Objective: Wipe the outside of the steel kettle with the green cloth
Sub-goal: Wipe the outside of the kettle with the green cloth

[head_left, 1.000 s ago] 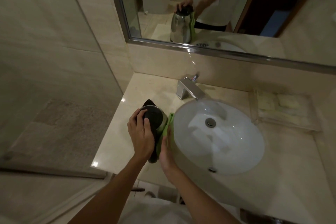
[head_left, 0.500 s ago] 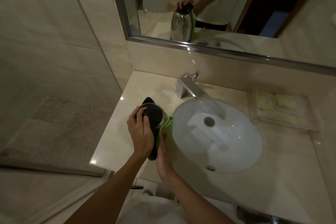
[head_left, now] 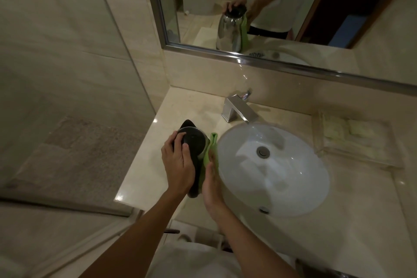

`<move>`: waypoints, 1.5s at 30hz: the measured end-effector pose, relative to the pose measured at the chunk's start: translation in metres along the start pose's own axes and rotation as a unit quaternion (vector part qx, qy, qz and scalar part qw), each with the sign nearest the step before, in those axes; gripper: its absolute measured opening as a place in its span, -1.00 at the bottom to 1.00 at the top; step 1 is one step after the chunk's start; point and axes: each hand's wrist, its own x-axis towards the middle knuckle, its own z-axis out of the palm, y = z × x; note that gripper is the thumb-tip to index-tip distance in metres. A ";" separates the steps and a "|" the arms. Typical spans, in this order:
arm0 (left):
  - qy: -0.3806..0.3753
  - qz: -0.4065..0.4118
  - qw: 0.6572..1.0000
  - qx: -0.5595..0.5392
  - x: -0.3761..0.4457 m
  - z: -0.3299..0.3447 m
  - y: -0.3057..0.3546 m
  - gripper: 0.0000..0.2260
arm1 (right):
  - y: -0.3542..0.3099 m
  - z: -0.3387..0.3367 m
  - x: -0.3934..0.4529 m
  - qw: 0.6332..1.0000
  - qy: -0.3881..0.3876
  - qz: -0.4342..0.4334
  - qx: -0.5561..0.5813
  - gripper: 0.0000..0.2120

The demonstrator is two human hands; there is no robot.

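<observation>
Fingers (head_left: 180,140) gripping black-lidded steel kettle (head_left: 204,142), right hand (head_left: 211,178) flat on green cloth (head_left: 211,149)

The steel kettle (head_left: 194,141) stood upright on the beige worktop (head_left: 144,165), just left of the white sink (head_left: 273,169). The left hand (head_left: 178,162) lay over its black lid and handle. The right hand (head_left: 211,181) pressed the green cloth (head_left: 208,153) flat against the kettle's right side. A chrome tap (head_left: 239,110) stood behind the sink, under the mirror (head_left: 270,7).
</observation>
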 end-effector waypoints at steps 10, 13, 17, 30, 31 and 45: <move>-0.019 0.001 0.999 0.041 0.000 -0.003 0.003 -0.57 | -0.010 0.003 0.002 0.994 0.000 0.071 0.080 -0.49; -0.025 0.007 0.998 0.059 0.001 -0.003 0.004 -0.51 | -0.022 0.006 0.010 0.999 -0.026 -0.003 0.039 -0.50; -0.039 0.003 0.996 0.081 0.001 -0.005 0.007 -0.43 | -0.002 0.006 0.037 0.999 -0.018 -0.024 0.021 -0.34; -0.140 0.043 0.988 0.046 0.018 -0.031 -0.003 -0.37 | -0.014 0.001 0.013 0.994 0.024 0.071 0.077 -0.47; -0.142 0.043 0.988 0.045 0.018 -0.032 -0.003 -0.37 | -0.015 0.001 0.014 0.998 0.014 0.034 0.057 -0.45; -0.026 0.078 0.978 0.194 0.019 -0.013 0.011 -0.51 | 0.010 -0.017 0.031 0.995 0.004 0.096 0.008 -0.31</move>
